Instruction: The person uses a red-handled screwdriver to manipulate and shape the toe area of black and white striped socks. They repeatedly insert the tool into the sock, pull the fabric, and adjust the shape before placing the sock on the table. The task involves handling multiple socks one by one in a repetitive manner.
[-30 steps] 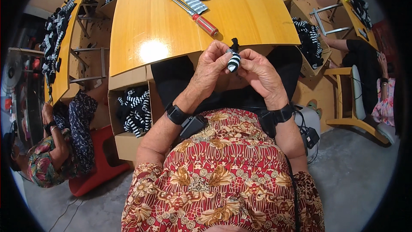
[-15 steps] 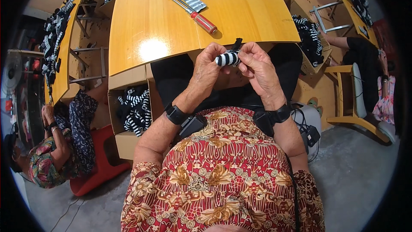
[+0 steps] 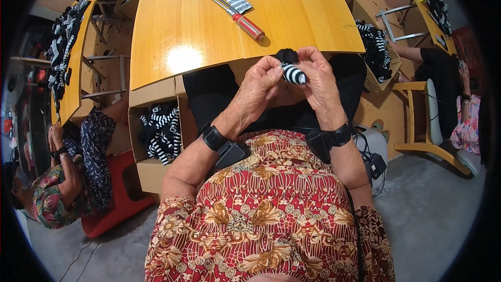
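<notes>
Both my hands, left hand [image 3: 263, 77] and right hand [image 3: 319, 78], are clamped on one small black-and-white striped knitted piece [image 3: 294, 74], just off the near edge of the yellow wooden bench [image 3: 167, 15], probably pinched so to steady soft knit. On the bench, a red-handled steel tool [image 3: 249, 26] lies handle toward me, seemingly for easy reach. Below the bench's near left corner, an open brown cardboard box [image 3: 156, 175] presumably keeps striped knitwear [image 3: 163, 134] gathered.

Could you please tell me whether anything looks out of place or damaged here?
Small dark scraps are scattered beneath the left-hand table, which looks untidy. Otherwise nothing stands out: the striped knit piece between the left hand and right hand shows no obvious damage, and the red-handled tool lies on the main table.
</notes>
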A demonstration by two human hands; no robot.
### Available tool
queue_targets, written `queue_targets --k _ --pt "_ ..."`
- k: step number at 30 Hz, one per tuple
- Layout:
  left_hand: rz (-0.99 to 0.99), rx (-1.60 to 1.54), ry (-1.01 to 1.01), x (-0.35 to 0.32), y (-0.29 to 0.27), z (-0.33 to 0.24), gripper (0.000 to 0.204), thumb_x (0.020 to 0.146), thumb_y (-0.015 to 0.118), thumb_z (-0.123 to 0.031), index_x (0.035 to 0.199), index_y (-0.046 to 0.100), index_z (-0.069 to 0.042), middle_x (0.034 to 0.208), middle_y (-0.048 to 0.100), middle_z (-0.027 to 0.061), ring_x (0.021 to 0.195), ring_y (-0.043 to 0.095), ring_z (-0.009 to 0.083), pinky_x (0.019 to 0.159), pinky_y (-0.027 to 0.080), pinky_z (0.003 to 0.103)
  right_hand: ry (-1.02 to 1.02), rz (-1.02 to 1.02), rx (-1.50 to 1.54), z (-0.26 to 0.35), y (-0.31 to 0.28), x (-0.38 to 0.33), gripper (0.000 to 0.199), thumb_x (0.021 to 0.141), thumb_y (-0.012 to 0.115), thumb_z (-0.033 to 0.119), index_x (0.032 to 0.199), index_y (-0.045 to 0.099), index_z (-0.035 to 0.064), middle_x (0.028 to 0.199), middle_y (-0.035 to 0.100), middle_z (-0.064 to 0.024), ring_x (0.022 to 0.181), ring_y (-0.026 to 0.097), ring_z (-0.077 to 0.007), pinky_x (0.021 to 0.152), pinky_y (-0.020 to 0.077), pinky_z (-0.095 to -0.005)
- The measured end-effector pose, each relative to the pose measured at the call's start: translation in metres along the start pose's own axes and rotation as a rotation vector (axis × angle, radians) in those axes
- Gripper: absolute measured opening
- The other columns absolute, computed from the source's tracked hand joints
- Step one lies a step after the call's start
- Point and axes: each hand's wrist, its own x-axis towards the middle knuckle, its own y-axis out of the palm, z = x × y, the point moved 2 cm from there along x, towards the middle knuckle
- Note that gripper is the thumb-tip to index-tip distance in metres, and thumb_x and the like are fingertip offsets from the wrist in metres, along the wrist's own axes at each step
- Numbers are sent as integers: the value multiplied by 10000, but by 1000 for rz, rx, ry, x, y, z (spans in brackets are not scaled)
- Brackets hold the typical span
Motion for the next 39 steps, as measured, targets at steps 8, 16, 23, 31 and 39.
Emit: queue_targets --k 8,16,23,31,39 --pt "-139 239 186 -2 10 -13 103 953 617 -183 983 547 -113 821 578 -60 627 498 -10 501 368 128 101 171 -37 7 1 -9 180 876 677 88 1030 597 40 835 621 6 690 537 -30 585 416 -164" --pt "-184 297 219 0 12 -16 118 959 603 -158 948 535 -62 810 566 -31 723 521 29 644 435 186 34 191 -150 7 -5 -16 231 853 716 106 1056 633 32 929 639 9 779 550 -42 672 421 -170" --pt "-125 424 267 3 16 -18 130 947 622 -168 960 538 -69 824 555 -40 726 516 21 631 430 182 8 204 -174 14 6 -20 278 843 721 79 1101 638 19 925 646 6 825 572 -58 762 449 -188" --pt "-128 439 312 0 22 -26 111 940 624 -136 958 559 -47 824 576 -20 727 535 40 648 448 188 13 243 -42 16 -2 -16 250 873 691 64 1114 637 33 966 658 -11 828 584 -68 762 469 -210" --pt "-153 402 259 -7 26 -31 166 937 624 -123 1042 605 4 863 644 31 741 601 82 675 495 209 -38 158 214 17 7 -16 228 906 638 33 1129 631 75 1012 660 -16 874 603 -91 719 499 -235"
